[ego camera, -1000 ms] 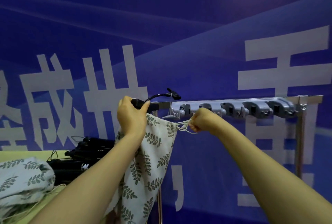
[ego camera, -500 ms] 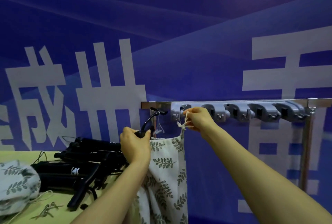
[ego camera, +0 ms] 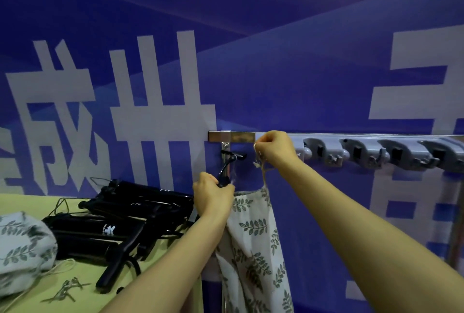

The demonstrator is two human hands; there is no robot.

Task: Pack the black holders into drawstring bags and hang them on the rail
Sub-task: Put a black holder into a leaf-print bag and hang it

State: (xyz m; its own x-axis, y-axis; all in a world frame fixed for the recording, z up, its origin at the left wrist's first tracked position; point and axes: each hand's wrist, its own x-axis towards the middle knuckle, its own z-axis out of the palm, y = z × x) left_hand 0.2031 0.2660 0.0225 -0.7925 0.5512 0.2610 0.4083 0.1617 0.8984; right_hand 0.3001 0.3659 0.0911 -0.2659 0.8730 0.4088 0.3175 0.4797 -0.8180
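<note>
Right hand (ego camera: 273, 149) pinches the drawstring (ego camera: 263, 174) at the rail (ego camera: 241, 137); left hand (ego camera: 213, 196) grips the leaf-print bag (ego camera: 253, 232) mouth and black holder (ego camera: 226, 169).

Setting: a staged indoor work station, of the kind set up in a hall or demonstration booth, not a home. Indicators: a large printed blue backdrop (ego camera: 276, 36) with oversized white block characters fills the whole rear wall. A metal rail (ego camera: 241, 136) on thin uprights stands in front of it and carries a row of grey plastic clip hooks (ego camera: 361, 152). A counter (ego camera: 75, 295) with a yellow-green cover holds a batch of identical black holders (ego camera: 120, 219) and leaf-print fabric bags (ego camera: 22, 245), laid out as repeated work stock.
</note>
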